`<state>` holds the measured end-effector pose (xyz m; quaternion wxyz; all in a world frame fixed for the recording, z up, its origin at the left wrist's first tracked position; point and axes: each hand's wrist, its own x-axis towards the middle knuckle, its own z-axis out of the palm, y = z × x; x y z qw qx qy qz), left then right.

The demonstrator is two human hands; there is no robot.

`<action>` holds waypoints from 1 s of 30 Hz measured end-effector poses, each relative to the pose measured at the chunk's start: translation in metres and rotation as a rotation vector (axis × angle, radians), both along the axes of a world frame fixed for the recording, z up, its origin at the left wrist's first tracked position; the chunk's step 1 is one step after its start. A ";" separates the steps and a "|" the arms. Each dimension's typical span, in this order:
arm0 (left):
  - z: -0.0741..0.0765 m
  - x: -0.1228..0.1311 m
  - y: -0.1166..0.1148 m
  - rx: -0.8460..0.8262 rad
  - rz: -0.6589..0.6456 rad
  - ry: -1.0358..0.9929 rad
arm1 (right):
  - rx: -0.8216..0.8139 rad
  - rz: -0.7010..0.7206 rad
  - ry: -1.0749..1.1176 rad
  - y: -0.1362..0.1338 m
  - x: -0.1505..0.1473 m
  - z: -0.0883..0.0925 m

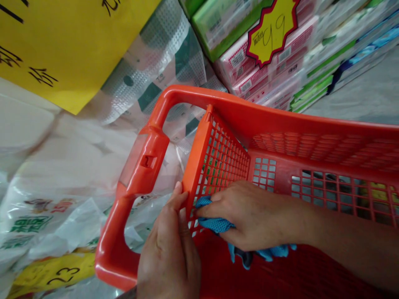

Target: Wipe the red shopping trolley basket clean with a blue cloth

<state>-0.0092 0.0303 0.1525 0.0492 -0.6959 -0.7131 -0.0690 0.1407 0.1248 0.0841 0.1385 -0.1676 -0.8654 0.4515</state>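
A red plastic shopping cart (311, 124) with grid walls fills the right and lower part of the view, its handle (137, 166) at the left. My left hand (170, 245) grips the edge of the cart's slanted grid panel (198, 153), its fingers on the orange rim. Inside the cart, my right hand (237, 211) is closed around a blue mesh cloth (215, 220) and presses it against the same panel. Part of the cloth hangs below my right palm. The fingertips of my right hand are partly hidden by the cloth.
Plastic-wrapped tissue packs (149, 83) lie behind and left of the cart. Pink packs (249, 70) and green packs (224, 25) are stacked at the top, with a star-shaped price sign (272, 33). Yellow signs (68, 45) hang at the upper left and lower left. Grey floor shows at the right.
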 end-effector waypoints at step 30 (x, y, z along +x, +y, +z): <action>0.003 0.011 0.001 0.000 0.092 -0.047 | -0.252 0.376 0.135 0.024 0.025 -0.009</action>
